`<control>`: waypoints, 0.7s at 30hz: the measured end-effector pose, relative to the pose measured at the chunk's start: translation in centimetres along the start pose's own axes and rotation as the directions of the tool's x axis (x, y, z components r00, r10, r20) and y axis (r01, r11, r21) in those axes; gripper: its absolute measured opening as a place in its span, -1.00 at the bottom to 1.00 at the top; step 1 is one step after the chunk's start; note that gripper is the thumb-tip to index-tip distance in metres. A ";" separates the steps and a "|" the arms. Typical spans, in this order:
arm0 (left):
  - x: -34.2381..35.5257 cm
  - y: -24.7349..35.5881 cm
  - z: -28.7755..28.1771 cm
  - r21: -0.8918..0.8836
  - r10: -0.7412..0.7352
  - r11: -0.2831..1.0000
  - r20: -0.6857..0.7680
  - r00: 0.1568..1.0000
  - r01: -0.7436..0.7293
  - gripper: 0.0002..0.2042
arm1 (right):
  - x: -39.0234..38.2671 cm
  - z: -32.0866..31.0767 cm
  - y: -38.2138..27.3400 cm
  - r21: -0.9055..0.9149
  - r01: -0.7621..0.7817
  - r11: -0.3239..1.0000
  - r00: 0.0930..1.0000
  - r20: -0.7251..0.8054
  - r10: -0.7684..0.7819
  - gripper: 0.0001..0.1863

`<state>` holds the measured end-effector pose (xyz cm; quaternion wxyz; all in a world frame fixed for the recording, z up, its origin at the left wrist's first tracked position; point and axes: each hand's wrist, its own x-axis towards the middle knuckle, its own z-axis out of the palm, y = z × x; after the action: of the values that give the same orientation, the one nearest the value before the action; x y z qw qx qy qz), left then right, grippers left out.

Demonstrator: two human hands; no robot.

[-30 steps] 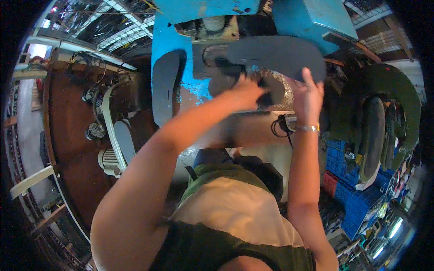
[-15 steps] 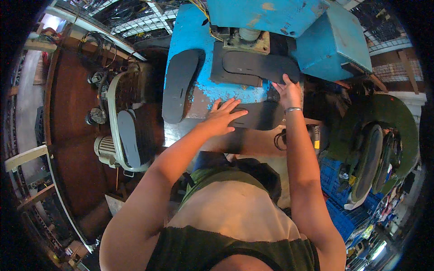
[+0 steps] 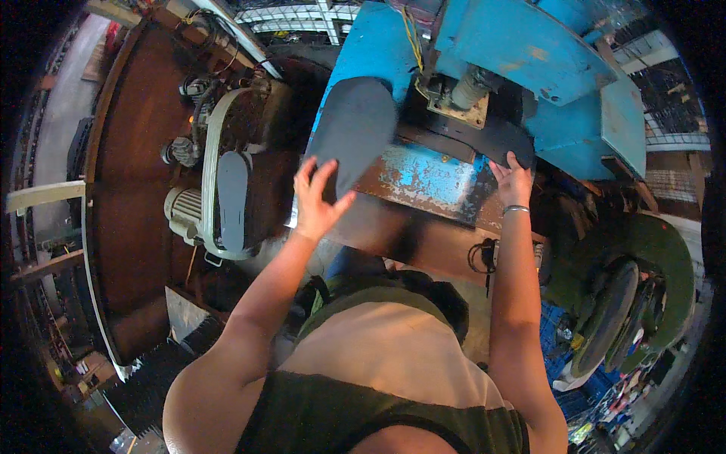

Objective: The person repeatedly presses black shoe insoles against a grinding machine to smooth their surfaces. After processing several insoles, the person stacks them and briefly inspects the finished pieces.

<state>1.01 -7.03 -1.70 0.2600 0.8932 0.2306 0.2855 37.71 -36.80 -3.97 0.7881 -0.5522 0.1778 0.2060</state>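
One foot-shaped gray sole (image 3: pixel 357 125), blurred, covers part of the left edge of a worn blue table (image 3: pixel 431 178) belonging to a machine; whether it lies flat or is lifted cannot be told. At the sole's narrow near end is the left hand (image 3: pixel 324 200), its fingers spread, loosely bent and released; the view does not show whether they touch the sole. A darker sole (image 3: pixel 484 140) lies toward the table's right edge, close by a square metal plate (image 3: pixel 475 115) under a thick round post (image 3: pixel 470 85). The right hand (image 3: pixel 513 181), with a metal band (image 3: pixel 516 208) around its wrist, has its fingertips at that darker sole's right end; whether they pinch it or only rest against it cannot be told. Left of the table, another gray sole (image 3: pixel 233 200) stands inside a cream curved frame (image 3: pixel 208 174), beside a ribbed motor (image 3: pixel 184 208).
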 end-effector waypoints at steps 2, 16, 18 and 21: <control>2.6 -0.8 1.0 0.101 -0.176 0.979 -0.015 0.984 0.176 -0.16 | -0.1 0.0 0.0 -0.033 0.019 0.999 1.000 -0.023 -0.020 -0.59; -5.2 -15.4 -13.8 0.506 -0.774 0.474 -0.151 0.615 0.721 0.19 | 1.5 -0.9 0.6 0.042 -0.039 0.998 0.997 -0.061 0.042 -0.66; -8.2 -20.2 -15.5 0.523 -0.837 0.488 0.053 0.545 0.698 0.21 | 1.6 -1.1 0.6 0.030 -0.054 0.998 0.998 0.026 0.053 -0.56; -11.3 -25.8 -16.3 0.319 -0.783 0.615 0.136 0.607 0.721 0.18 | 2.0 -1.6 0.3 0.027 -0.085 0.996 0.991 0.108 0.082 -0.52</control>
<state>-24.33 11.61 -10.01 0.2779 0.7645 0.5817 -0.0011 39.21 -37.93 -5.75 0.7958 -0.5200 0.1616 0.2650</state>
